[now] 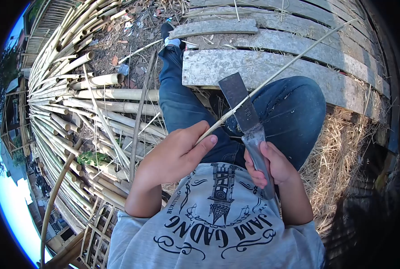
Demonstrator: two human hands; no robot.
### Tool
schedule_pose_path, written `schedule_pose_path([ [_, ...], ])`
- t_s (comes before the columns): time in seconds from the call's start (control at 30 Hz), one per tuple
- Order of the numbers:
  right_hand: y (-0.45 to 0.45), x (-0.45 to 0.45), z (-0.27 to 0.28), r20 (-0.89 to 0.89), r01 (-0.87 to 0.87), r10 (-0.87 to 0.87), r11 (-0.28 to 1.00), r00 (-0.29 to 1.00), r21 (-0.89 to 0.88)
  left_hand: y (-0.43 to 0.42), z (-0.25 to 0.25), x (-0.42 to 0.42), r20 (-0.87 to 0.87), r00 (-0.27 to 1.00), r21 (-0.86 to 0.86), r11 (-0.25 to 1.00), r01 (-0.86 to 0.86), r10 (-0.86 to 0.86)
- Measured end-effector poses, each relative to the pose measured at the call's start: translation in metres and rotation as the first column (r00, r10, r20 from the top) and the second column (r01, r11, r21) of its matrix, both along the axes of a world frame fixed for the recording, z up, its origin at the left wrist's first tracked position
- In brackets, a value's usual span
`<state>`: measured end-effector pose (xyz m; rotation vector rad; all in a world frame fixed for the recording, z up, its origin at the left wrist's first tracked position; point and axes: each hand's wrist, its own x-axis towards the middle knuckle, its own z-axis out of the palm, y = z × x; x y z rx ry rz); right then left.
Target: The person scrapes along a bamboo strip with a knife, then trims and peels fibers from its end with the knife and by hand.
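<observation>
My left hand (pixel 179 150) is closed around one end of a thin bamboo strip (pixel 276 77), which slants away up and to the right, beyond both hands. My right hand (pixel 274 166) grips the handle of a broad-bladed knife (pixel 249 120), its blade crossing the strip just ahead of my left hand. Cut bamboo poles (pixel 112 94) lie heaped left of my hands; a wooden slatted platform (pixel 235 62) stands ahead.

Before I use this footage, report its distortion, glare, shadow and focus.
Head view: planks curve, fisheye-style, toward the right edge; head view: sky at lower left glares white; head view: deep shadow at lower right; head view: blade looks in focus.
</observation>
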<state>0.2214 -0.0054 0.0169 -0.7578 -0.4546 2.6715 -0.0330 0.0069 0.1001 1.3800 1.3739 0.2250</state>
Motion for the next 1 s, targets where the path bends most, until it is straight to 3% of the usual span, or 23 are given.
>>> schedule_pose_path([
  [0.07, -0.003, 0.002, -0.006, -0.088, -0.003, -0.001, 0.999, 0.996, -0.044, 0.000, -0.002, 0.002, 0.014, 1.000, -0.014, 1.000, -0.001, 0.001],
  [0.13, -0.005, 0.002, -0.012, -0.173, -0.001, -0.015, 0.996, 0.985, -0.088, -0.002, -0.006, 0.003, -0.019, 0.998, 0.128, 0.990, 0.058, -0.056],
  [0.23, -0.005, 0.001, -0.015, -0.293, -0.041, -0.025, 0.975, 0.956, -0.218, -0.002, -0.007, 0.006, -0.075, 0.996, 0.085, 0.995, 0.047, -0.041],
  [0.3, -0.004, -0.003, -0.009, -0.079, 0.028, -0.040, 0.987, 0.996, -0.156, -0.003, -0.011, 0.005, -0.074, 0.997, 0.119, 0.993, 0.024, -0.015],
  [0.33, -0.003, -0.004, -0.006, -0.080, 0.025, -0.037, 0.987, 0.996, -0.156, -0.004, -0.012, 0.005, -0.074, 0.997, 0.156, 0.988, 0.003, 0.009],
  [0.4, -0.003, -0.007, 0.002, 0.120, 0.074, -0.084, 0.994, 0.989, 0.080, -0.003, -0.009, 0.005, -0.093, 0.995, 0.175, 0.985, -0.007, 0.023],
  [0.43, -0.004, -0.008, 0.007, 0.119, 0.071, -0.080, 0.994, 0.990, 0.080, -0.002, -0.008, 0.005, -0.111, 0.993, 0.197, 0.980, -0.013, 0.035],
  [0.5, -0.010, -0.008, 0.015, 0.258, 0.281, -0.344, 0.926, 0.903, 0.252, -0.002, -0.008, 0.006, -0.146, 0.988, 0.235, 0.972, -0.008, 0.044],
  [0.53, -0.011, -0.008, 0.017, 0.259, 0.278, -0.342, 0.927, 0.903, 0.254, -0.002, -0.009, 0.006, -0.181, 0.982, 0.274, 0.962, 0.002, 0.050],
  [0.6, -0.012, -0.008, 0.019, 0.429, 0.059, -0.555, 0.656, 0.713, 0.752, -0.002, -0.008, 0.008, -0.208, 0.977, 0.292, 0.956, 0.019, 0.044],
  [0.63, -0.010, -0.003, 0.029, 0.544, -0.134, -0.517, 0.632, 0.661, 0.764, -0.002, -0.008, 0.010, -0.239, 0.970, 0.309, 0.950, 0.042, 0.035],
  [0.67, -0.009, -0.005, 0.034, 0.546, -0.134, -0.518, 0.633, 0.658, 0.762, -0.004, -0.008, 0.011, -0.237, 0.971, 0.307, 0.951, 0.044, 0.032],
  [0.73, -0.002, -0.015, 0.039, 0.456, -0.344, -0.644, 0.302, 0.614, 0.889, -0.007, -0.008, 0.015, -0.320, 0.945, 0.368, 0.928, 0.062, 0.064],
  [0.77, -0.002, -0.019, 0.035, 0.433, -0.366, -0.668, 0.250, 0.604, 0.896, -0.010, -0.007, 0.017, -0.319, 0.946, 0.369, 0.927, 0.063, 0.063],
  [0.87, 0.002, -0.025, 0.039, 0.469, -0.499, -0.673, 0.170, 0.572, 0.850, -0.017, -0.004, 0.023, -0.368, 0.928, 0.426, 0.897, 0.116, 0.055],
  [1.0, -0.002, -0.027, 0.043, 0.559, -0.615, -0.658, 0.181, 0.504, 0.767, -0.024, -0.007, 0.026, -0.367, 0.929, 0.460, 0.878, 0.131, 0.053],
])
